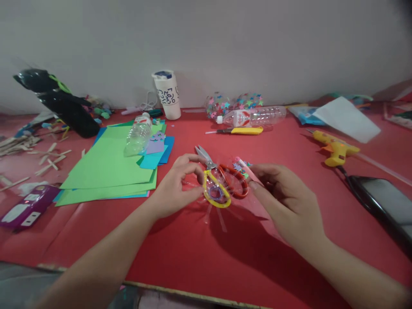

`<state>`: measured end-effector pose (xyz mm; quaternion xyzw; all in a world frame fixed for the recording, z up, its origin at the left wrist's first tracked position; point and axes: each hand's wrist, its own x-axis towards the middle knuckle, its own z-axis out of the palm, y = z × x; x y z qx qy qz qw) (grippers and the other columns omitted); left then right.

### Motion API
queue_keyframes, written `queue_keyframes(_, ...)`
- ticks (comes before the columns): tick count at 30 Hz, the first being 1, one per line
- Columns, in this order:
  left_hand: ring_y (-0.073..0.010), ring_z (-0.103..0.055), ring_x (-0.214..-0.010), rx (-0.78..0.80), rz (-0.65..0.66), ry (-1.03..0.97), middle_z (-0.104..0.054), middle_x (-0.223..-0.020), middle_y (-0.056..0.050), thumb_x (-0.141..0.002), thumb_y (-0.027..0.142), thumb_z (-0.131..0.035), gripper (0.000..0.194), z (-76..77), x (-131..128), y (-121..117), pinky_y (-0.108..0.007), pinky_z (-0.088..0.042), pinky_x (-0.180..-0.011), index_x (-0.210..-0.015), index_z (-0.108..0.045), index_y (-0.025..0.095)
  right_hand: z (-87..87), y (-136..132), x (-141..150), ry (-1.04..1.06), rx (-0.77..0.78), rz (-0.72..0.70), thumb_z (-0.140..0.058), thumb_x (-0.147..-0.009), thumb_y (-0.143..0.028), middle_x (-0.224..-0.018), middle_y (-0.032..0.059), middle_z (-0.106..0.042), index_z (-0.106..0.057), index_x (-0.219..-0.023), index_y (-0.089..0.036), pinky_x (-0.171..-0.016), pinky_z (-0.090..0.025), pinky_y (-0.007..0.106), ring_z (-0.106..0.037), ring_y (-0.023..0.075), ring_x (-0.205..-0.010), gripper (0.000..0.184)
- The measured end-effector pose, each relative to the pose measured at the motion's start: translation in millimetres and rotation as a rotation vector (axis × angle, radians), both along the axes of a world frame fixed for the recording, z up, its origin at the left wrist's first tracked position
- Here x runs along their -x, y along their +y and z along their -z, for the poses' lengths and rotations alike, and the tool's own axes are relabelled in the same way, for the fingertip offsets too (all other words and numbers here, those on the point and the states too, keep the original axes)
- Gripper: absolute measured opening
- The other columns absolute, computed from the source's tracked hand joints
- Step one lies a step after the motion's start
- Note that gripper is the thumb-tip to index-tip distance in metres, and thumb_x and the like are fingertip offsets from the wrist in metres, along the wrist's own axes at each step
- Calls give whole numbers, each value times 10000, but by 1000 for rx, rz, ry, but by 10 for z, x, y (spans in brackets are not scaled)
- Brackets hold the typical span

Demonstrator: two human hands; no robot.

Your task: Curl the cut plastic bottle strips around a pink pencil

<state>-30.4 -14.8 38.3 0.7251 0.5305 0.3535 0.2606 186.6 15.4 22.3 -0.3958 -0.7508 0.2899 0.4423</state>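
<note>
My left hand (180, 184) is curled, with thumb and fingertips pinching the edge of a clear plastic piece (222, 221) that looks like a bottle bottom cut into spreading strips. Through and behind it show scissors (236, 193) with one yellow and one red handle loop, blades slightly apart and pointing away. A small purple ring (216, 193) shows within the yellow loop. Between the thumb and fingers of my right hand (286, 197) is a slim pink pen-like stick (246, 167), its tip toward the plastic. Small colourful star sequins (238, 165) lie just beyond it.
Green paper sheets (106, 163) and a small bottle (139, 135) lie left. Behind are a white tumbler (169, 96), a lying bottle (257, 116) and a yellow cutter (246, 131). A yellow glue gun (336, 148) and a phone (386, 201) lie right; a purple device (30, 206) sits far left.
</note>
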Motion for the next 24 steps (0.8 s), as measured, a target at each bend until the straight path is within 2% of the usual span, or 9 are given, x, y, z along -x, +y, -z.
queue_keyframes(4,-204,-432,-1203,-69,70,10,-459,-1261,-31,-711,40,-547,159,-30,-21,-50,-376,-352,-1011,-735,-557,196,14,-10,-9,-21,-33,11,-534,-844,-152,-854,-1,-626,-583,-976,-251,-575,-455,219,-577,119,-691,172)
queue_keyframes(9,-220,-448,-1184,-76,44,77,-479,-1235,-50,-730,142,-627,53,-19,-48,-56,-386,-340,-1022,-738,-610,191,-56,-62,-21,-89,-145,-35,-504,-844,-121,-828,7,-621,-572,-957,-241,-554,-441,225,-575,121,-670,179)
queue_keyframes(11,-219,-449,-1183,-69,46,80,-484,-1222,-55,-732,175,-648,25,-1,-49,-48,-388,-340,-1022,-729,-628,190,-95,-91,-28,-142,-229,-105,-479,-834,-95,-772,9,-618,-566,-950,-223,-519,-424,224,-560,113,-609,193)
queue_keyframes(13,-215,-450,-1182,-65,48,82,-488,-1219,-54,-740,198,-655,10,15,-46,-43,-393,-338,-1023,-740,-646,197,-107,-114,-32,-179,-334,-237,-469,-811,-66,-747,19,-628,-557,-967,-198,-516,-427,225,-558,114,-588,223)
queue_keyframes(15,-208,-454,-1178,-64,49,86,-494,-1220,-47,-752,196,-646,18,24,-44,-38,-396,-334,-1024,-742,-658,206,-82,-123,-31,-200,-431,-373,-473,-786,-41,-780,45,-654,-545,-1003,-174,-561,-456,238,-584,136,-644,264)
queue_keyframes(17,-201,-457,-1176,-60,58,84,-502,-1221,-40,-764,179,-632,57,28,-45,-33,-389,-336,-1022,-728,-664,209,-35,-115,-27,-238,-464,-445,-476,-773,-35,-832,69,-669,-538,-1030,-159,-594,-473,257,-600,159,-702,292)
queue_keyframes(20,-200,-460,-1175,-56,69,63,-511,-1217,-43,-755,158,-635,70,32,-59,-30,-376,-340,-1019,-703,-659,199,23,-75,-24,-298,-414,-413,-463,-781,-52,-839,70,-661,-546,-1019,-158,-582,-466,265,-591,159,-689,274)
queue_keyframes(24,-203,-484,-1149,-42,76,26,-524,-1183,-44,-734,132,-638,74,50,-109,-49,-376,-359,-1006,-705,-657,197,23,-6,-23,-323,-351,-248,-462,-809,-82,-685,21,-602,-563,-943,-168,-523,-429,243,-541,132,-582,189)
